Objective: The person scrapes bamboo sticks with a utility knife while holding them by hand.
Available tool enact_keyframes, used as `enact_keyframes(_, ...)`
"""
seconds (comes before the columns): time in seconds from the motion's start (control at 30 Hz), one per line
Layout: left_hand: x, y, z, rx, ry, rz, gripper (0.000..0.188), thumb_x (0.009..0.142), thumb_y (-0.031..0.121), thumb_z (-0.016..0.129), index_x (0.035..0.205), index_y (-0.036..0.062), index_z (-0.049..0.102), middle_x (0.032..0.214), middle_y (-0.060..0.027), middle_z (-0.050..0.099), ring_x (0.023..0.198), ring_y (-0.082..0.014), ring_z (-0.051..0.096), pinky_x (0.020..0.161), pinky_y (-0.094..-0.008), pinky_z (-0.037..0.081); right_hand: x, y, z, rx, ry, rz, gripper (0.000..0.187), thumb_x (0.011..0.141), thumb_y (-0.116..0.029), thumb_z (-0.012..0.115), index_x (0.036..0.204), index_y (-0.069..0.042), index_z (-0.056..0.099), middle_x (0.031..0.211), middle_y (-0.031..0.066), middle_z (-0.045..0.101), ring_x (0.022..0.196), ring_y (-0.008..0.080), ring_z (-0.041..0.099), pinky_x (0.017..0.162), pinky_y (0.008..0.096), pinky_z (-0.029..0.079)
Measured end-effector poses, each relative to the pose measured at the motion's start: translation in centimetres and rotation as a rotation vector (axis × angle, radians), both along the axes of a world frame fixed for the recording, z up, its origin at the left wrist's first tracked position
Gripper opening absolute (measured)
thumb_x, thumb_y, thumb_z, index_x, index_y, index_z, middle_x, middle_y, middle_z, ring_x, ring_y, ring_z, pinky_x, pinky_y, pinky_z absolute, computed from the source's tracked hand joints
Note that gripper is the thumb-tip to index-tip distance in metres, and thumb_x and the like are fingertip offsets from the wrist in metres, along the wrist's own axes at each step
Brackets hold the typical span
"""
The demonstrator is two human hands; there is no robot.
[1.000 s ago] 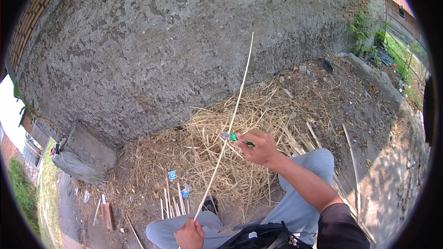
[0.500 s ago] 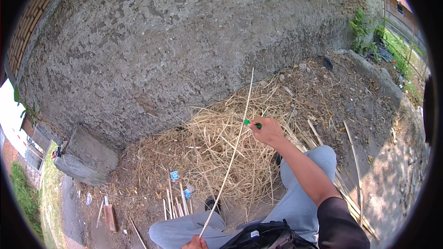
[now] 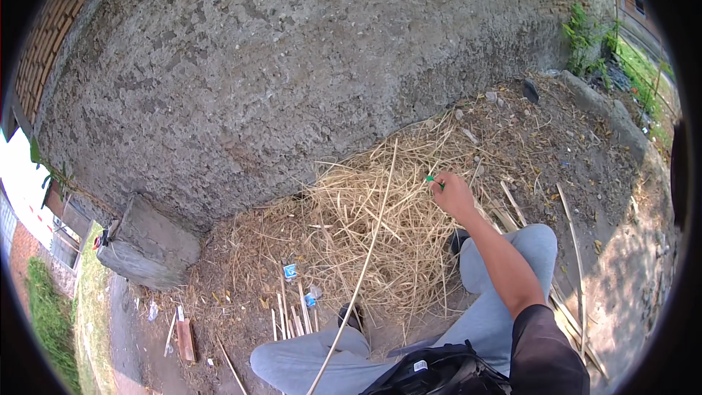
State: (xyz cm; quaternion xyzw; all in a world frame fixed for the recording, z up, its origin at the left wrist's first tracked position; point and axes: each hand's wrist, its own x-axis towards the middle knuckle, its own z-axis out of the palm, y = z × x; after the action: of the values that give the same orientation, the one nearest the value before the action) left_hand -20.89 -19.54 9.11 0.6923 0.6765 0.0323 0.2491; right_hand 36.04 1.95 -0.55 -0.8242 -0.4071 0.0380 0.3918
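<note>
It's the wall that owns this scene: a rough, grey, pitted wall sweeping right across the top, blotched with darker patches and bowed hard by the lens. Up at the far left, a run of brown brickwork; lower down, a squat concrete block sits close to the wall's foot. Out beyond it, white glare and a green bush. Over to the right, leafy plants crowd the wall's end, a low stone kerb borders the dirt ground, and a dark window peeks in. Shade covers most of the earth; dappled sunlight breaks through lower right!
</note>
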Motion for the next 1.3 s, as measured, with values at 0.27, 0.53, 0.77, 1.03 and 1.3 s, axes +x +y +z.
enact_keyframes(0.27,8.6,5.3,1.2,0.138,0.106,-0.065,0.025,0.087,0.027,0.065,0.086,0.0022,0.064,0.076,-0.0262,0.064,0.071,-0.0453,0.063,0.06,-0.0509,0.05,-12.4,-5.6,8.6,0.249,0.2,0.567,0.021,0.092,-0.027,0.066,0.092,-0.006,0.067,0.067,0.01,0.064,0.054,0.0266,0.062,0.053,0.0401,0.047)
enact_keyframes(0.53,17.9,11.4,-2.5,0.288,-0.064,-0.003,0.035,0.091,0.035,0.062,0.073,0.0052,0.058,0.062,-0.0159,0.064,0.06,-0.0405,0.064,0.061,-0.053,0.049,-19.0,-10.1,7.5,0.324,0.034,0.939,0.019,0.086,-0.022,0.073,0.095,-0.006,0.072,0.081,0.0077,0.071,0.051,0.0244,0.061,0.044,0.0353,0.046)
enact_keyframes(0.77,19.5,12.1,-3.1,0.326,-0.072,-0.024,0.031,0.093,0.032,0.058,0.077,0.0057,0.058,0.063,-0.0187,0.065,0.062,-0.0433,0.064,0.061,-0.0548,0.049,-17.9,-9.1,6.0,0.378,-0.11,0.869,0.017,0.083,-0.023,0.076,0.092,-0.01,0.073,0.074,0.0021,0.066,0.046,0.0211,0.056,0.037,0.0327,0.039)
enact_keyframes(1.03,19.4,11.7,-3.8,0.41,-0.023,-0.057,0.024,0.092,0.026,0.058,0.079,0.006,0.058,0.063,-0.0212,0.064,0.059,-0.0429,0.064,0.057,-0.0558,0.048,-17.7,-8.5,5.1,0.427,-0.291,0.8,0.016,0.079,-0.025,0.079,0.09,-0.014,0.073,0.066,-0.0019,0.06,0.044,0.0177,0.055,0.036,0.032,0.036)
enact_keyframes(1.3,19.0,11.5,-3.7,0.441,-0.007,-0.035,0.019,0.09,0.022,0.06,0.08,0.0066,0.056,0.061,-0.0177,0.062,0.061,-0.0419,0.063,0.056,-0.0549,0.046,-17.6,-7.8,5.0,0.376,-0.3,0.751,0.015,0.079,-0.025,0.078,0.09,-0.015,0.074,0.068,-0.0014,0.062,0.045,0.0179,0.056,0.036,0.0322,0.038)
